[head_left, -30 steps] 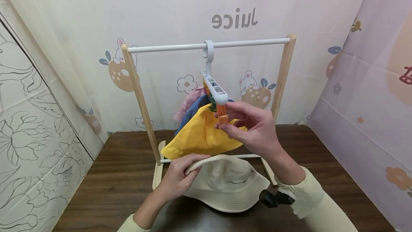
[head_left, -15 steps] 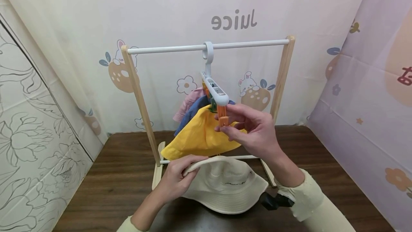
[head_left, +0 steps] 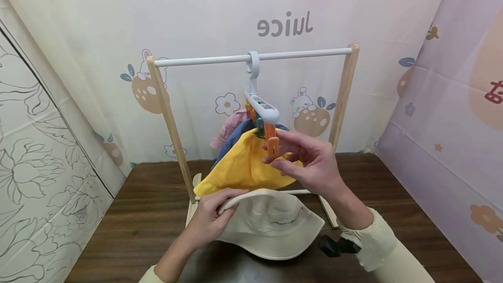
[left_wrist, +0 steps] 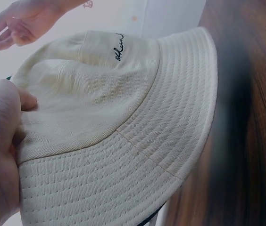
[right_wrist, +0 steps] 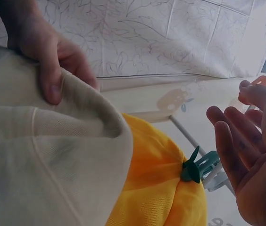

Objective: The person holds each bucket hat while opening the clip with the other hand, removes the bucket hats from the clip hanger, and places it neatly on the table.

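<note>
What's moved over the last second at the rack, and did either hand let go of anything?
Little has changed. The left hand has lifted the cream hat slightly, up and toward the rack, its brim still gripped. The right hand still pinches the orange clip on the hanger. The yellow hat stays clipped; nothing was released.

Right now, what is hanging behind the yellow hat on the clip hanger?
Behind the yellow hat a blue fabric piece and a pink one hang from the same clip hanger. Only their edges show; the yellow hat covers the rest, so I cannot tell their shapes.
</note>
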The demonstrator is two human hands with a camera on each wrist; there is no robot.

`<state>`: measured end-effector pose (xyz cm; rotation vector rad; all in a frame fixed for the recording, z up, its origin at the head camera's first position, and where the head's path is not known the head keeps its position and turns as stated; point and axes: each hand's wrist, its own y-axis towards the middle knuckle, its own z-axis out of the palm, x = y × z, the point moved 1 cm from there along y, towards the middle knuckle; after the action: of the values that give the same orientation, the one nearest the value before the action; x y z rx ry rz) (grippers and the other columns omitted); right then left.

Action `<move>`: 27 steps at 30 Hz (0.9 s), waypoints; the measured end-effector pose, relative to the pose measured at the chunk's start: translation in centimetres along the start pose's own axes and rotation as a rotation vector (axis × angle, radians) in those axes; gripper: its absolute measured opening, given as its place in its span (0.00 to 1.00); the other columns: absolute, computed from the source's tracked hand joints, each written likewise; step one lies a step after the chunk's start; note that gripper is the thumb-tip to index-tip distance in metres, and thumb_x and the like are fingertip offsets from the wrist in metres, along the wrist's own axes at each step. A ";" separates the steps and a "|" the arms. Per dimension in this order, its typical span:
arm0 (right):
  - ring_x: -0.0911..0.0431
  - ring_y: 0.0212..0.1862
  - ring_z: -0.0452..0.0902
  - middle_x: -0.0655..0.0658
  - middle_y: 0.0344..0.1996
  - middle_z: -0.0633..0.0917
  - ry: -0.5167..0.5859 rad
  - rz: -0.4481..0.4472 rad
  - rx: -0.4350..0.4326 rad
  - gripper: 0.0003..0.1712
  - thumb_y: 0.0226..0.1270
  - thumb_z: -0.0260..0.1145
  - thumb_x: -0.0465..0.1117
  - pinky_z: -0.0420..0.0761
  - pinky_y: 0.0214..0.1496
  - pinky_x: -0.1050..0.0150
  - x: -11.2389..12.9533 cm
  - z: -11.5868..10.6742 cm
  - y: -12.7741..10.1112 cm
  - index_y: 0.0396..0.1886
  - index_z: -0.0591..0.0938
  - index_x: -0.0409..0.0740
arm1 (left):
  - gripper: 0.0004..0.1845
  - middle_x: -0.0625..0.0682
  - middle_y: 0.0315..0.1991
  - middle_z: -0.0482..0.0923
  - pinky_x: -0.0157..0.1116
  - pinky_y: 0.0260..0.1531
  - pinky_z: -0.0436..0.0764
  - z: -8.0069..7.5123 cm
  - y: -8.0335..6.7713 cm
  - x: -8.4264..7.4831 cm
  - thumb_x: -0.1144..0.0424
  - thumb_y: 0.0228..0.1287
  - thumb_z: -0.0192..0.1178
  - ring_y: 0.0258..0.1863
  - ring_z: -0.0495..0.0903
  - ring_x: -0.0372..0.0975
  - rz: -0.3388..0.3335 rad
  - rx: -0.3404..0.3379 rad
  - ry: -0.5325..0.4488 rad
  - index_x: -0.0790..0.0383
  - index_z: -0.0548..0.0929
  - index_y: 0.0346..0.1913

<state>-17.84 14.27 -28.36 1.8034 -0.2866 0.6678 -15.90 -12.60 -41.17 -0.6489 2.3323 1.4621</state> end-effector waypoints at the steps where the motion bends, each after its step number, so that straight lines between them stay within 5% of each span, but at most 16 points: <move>1: 0.64 0.46 0.97 0.60 0.56 0.95 -0.003 0.002 0.004 0.30 0.73 0.76 0.25 0.90 0.31 0.70 -0.1 0.0 -0.1 0.72 0.87 0.42 | 0.21 0.52 0.43 0.94 0.21 0.34 0.76 -0.1 0.0 0.0 0.82 0.72 0.67 0.32 0.74 0.29 -0.011 0.002 -0.003 0.60 0.91 0.60; 19: 0.65 0.52 0.96 0.61 0.55 0.95 -0.041 0.089 -0.008 0.24 0.73 0.73 0.22 0.93 0.34 0.65 -1.5 -1.2 -1.4 0.66 0.88 0.38 | 0.21 0.50 0.41 0.92 0.21 0.35 0.75 -1.1 -0.3 0.3 0.83 0.70 0.67 0.33 0.72 0.28 -0.020 -0.022 0.010 0.60 0.91 0.59; 27: 0.61 0.51 0.97 0.58 0.57 0.95 -0.028 0.115 0.011 0.23 0.75 0.72 0.22 0.94 0.35 0.62 -2.2 -1.6 -2.0 0.66 0.88 0.38 | 0.24 0.57 0.47 0.95 0.24 0.36 0.80 -2.0 -0.3 0.4 0.86 0.65 0.68 0.33 0.79 0.35 0.036 -0.037 -0.006 0.63 0.91 0.59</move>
<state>-19.08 16.15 -30.83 1.8184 -0.4088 0.7264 -16.09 -14.56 -40.74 -0.6143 2.3297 1.5236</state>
